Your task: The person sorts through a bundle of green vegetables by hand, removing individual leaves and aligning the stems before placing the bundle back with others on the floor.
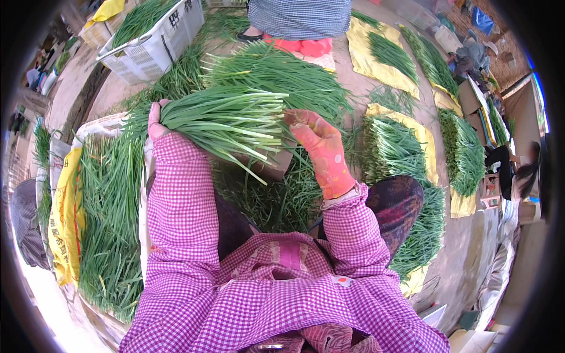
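Observation:
My left hand (156,122) is closed round the leafy end of a thick bunch of garlic chives (226,115). The bunch lies sideways in front of me, its pale stem ends pointing right. An orange patterned glove covers my right hand (321,150), which is raised at those stem ends. Its fingers are bent together in a pinch close to the outermost stems; whatever lies between them is hidden. Below the bunch, between my knees, more loose green leaves (276,200) lie in shadow. Just beyond it spreads a large pile of chives (282,76).
A crate of chives with a yellow sack (67,217) over its side stands at my left. A white plastic crate (153,53) is at the far left. Chives lie in rows on yellow sacks (432,147) to the right. Someone in a checked garment (299,17) is opposite me.

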The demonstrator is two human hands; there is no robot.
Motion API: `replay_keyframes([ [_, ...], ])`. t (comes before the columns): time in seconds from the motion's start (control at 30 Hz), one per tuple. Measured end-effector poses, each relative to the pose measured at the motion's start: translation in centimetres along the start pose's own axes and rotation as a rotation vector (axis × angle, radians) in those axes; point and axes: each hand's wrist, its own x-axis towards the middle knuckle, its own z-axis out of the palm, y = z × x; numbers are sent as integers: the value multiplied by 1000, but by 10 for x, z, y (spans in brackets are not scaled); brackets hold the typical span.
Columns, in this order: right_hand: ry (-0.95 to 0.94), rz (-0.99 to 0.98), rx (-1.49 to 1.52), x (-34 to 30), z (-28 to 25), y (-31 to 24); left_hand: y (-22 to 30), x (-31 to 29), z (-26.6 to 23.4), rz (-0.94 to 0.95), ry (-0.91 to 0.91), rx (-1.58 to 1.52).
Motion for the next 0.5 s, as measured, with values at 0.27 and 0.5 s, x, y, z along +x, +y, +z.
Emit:
replay_keyframes([
  [0.27,28,100,8,13,15,15,-9,1,-2,60,-35,118],
  [0.5,-210,-164,633,12,-42,16,-5,-7,6,6,-3,33],
])
